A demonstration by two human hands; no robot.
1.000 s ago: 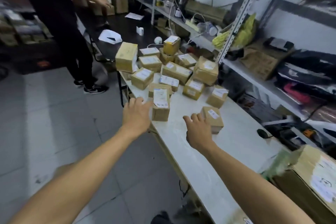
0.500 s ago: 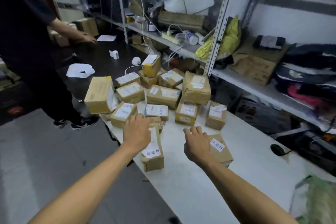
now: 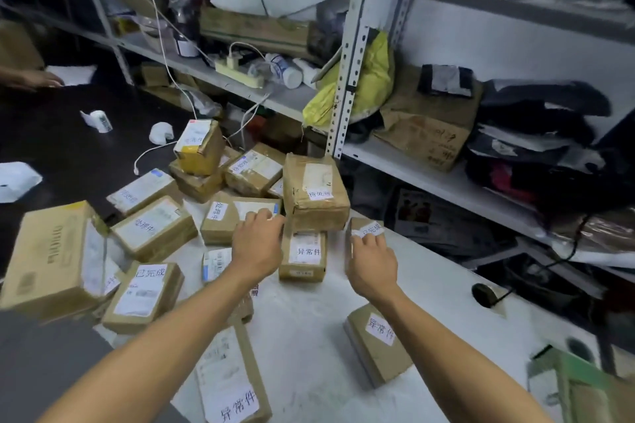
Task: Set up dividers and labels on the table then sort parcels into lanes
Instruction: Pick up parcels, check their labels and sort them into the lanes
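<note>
Several brown parcels with white handwritten labels lie in a heap on the white table [image 3: 309, 323]. My left hand [image 3: 257, 245] reaches forward and its fingers rest on top of a long flat parcel [image 3: 223, 220]. My right hand [image 3: 372, 261] grips a small labelled parcel [image 3: 366, 227] at the heap's right edge. Between my hands stands a small parcel [image 3: 304, 256] with a white label. A bigger wrapped parcel [image 3: 316, 196] sits just behind it. Two more labelled parcels [image 3: 376, 343] [image 3: 233, 385] lie nearer me under my forearms.
A large carton [image 3: 48, 261] overhangs the table's left edge. Metal shelving [image 3: 347, 79] full of clutter runs along the right, close behind the heap. A dark table [image 3: 68, 148] continues beyond, where another person's hand [image 3: 32, 81] rests. A green-taped box [image 3: 584, 391] sits at the near right.
The view has moved closer to the heap. Both my hands have reached forward from the two near parcels onto parcels farther back in the heap.
</note>
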